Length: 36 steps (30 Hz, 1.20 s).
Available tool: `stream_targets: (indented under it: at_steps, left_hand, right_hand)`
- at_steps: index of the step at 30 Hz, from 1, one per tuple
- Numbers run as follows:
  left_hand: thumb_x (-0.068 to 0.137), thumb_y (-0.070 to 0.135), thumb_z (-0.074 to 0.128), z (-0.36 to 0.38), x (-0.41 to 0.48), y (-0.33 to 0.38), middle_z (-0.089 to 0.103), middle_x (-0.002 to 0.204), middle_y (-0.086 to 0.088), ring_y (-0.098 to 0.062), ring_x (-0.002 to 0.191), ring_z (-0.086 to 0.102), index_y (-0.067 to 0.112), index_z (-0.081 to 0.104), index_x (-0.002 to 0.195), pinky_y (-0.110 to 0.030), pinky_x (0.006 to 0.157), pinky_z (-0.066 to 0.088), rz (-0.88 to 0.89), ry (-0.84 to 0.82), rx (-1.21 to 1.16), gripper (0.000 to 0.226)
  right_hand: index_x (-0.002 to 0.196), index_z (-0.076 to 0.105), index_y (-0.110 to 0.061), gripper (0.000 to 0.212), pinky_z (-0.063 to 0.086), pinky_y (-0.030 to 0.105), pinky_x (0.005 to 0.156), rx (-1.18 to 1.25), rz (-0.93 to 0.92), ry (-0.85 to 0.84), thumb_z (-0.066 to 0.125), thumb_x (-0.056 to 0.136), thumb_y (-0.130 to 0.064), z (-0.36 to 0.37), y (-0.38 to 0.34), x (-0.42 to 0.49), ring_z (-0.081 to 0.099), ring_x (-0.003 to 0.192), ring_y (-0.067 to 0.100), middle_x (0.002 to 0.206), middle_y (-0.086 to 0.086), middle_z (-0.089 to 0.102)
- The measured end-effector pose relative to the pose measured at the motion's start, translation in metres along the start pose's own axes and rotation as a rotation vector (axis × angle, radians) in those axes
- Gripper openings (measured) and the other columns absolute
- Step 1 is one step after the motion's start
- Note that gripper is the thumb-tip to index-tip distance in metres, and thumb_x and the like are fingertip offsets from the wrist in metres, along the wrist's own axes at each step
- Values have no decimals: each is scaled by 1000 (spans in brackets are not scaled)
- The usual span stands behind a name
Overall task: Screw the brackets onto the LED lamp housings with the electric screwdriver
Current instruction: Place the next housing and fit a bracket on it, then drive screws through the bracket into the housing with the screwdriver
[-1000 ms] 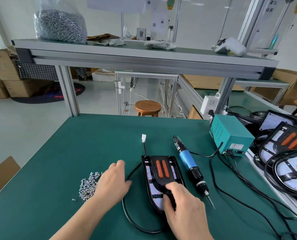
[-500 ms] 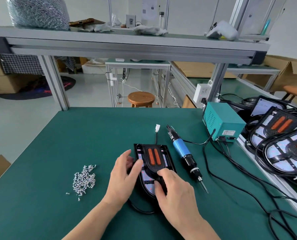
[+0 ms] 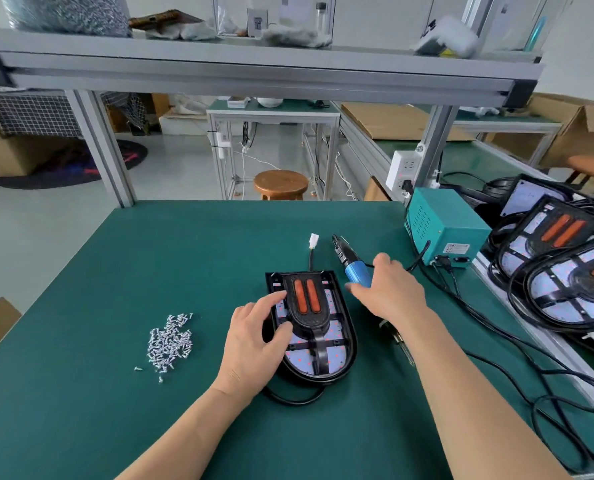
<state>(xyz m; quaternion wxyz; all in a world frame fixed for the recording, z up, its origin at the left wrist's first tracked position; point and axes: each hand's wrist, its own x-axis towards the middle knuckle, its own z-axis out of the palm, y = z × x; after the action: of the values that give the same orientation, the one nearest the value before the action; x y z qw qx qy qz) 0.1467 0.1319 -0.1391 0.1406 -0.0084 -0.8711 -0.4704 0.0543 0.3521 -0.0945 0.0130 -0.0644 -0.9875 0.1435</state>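
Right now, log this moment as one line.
left hand: rests on lamp housing | right hand: over screwdriver, grip unclear | screws: piled left

1. The right hand (image 3: pixel 389 292) is off the near end of the lamp (image 3: pixel 323 344) and now sits over the blue grip of the screwdriver (image 3: pixel 356 271) on the right. Can't tell if it's actually gripping yet.
2. The left hand (image 3: pixel 254 341) came in from the table and now rests on the lamp's left edge.
3. The cable (image 3: pixel 295 398) loop that bulged out left is now a small curl at the lamp's near end.

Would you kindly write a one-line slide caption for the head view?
Left hand rests on the lamp housing; right hand is over the screwdriver.
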Motion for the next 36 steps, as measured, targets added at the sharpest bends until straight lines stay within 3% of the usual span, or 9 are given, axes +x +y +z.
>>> stream_targets:
  at_steps: [7, 11, 13, 15, 18, 22, 26, 30, 36]
  left_hand:
    - [91, 23, 66, -1, -1, 2, 58, 100, 3, -16, 107, 45, 26, 65, 130, -2, 91, 28, 60, 38, 20, 39]
    - [92, 19, 69, -1, 0, 4, 55, 107, 2, -14, 110, 46, 26, 66, 129, -2, 95, 26, 62, 51, -7, 38]
    - [92, 17, 70, 0, -1, 4, 54, 107, 2, -14, 110, 45, 27, 66, 129, -2, 95, 26, 57, 52, -15, 39]
    - [93, 20, 69, 0, -1, 5, 54, 108, 3, -12, 111, 45, 28, 65, 130, -2, 95, 26, 45, 49, -24, 39]
    - [94, 33, 65, -2, -3, 6, 54, 108, 5, -5, 113, 42, 33, 63, 133, -1, 95, 25, 29, 42, -37, 39]
    - [94, 44, 58, -7, -1, 5, 55, 110, 8, -5, 114, 43, 35, 63, 132, -10, 99, 31, -36, 97, -68, 39]
    - [93, 24, 67, -39, 22, -12, 57, 110, -3, -25, 112, 45, 18, 72, 110, -34, 99, 37, -162, 302, 298, 19]
    - [89, 28, 66, -82, 37, -41, 52, 120, -6, -30, 117, 39, 18, 66, 109, -37, 97, 33, -364, 223, 630, 22]
    - [89, 36, 68, -90, 43, -50, 52, 112, 0, -27, 117, 38, 24, 68, 97, -32, 85, 22, -367, 114, 730, 15]
  right_hand:
    - [103, 41, -11, 45, 41, 35, 68, 67, 62, -37, 66, 92, -47, 19, 6, 25, 60, 89, 31, 100, 7, 60]
    - [100, 55, -7, 26, 45, 30, 55, 1002, 227, -118, 71, 88, -23, 9, 26, 18, 56, 61, 21, 80, 9, 60]
    - [107, 58, -5, 31, 46, 27, 43, 1465, 260, -276, 73, 82, -16, 7, 32, 7, 52, 48, 17, 66, 7, 56]
    - [112, 61, -5, 41, 46, 24, 41, 1794, 247, -466, 70, 77, -25, 7, 31, -3, 49, 47, 13, 65, 3, 53]
    - [107, 64, -6, 41, 41, 23, 49, 2081, 229, -539, 66, 84, -40, 10, 23, -11, 47, 54, 11, 69, -1, 50]
    - [99, 66, -14, 40, 35, 22, 52, 2244, 211, -495, 65, 88, -52, 12, 7, -14, 46, 62, 10, 74, -5, 50]
    - [98, 65, -15, 35, 36, 19, 48, 2280, 225, -459, 67, 85, -47, 17, -2, -15, 44, 62, 9, 74, -6, 49]
    - [99, 60, -12, 33, 37, 22, 44, 2179, 214, -396, 64, 85, -42, 23, -3, -15, 45, 57, 10, 72, -4, 46]
    - [93, 61, -12, 32, 41, 21, 45, 2191, 183, -325, 66, 84, -43, 23, 0, -15, 46, 55, 9, 69, -4, 49]
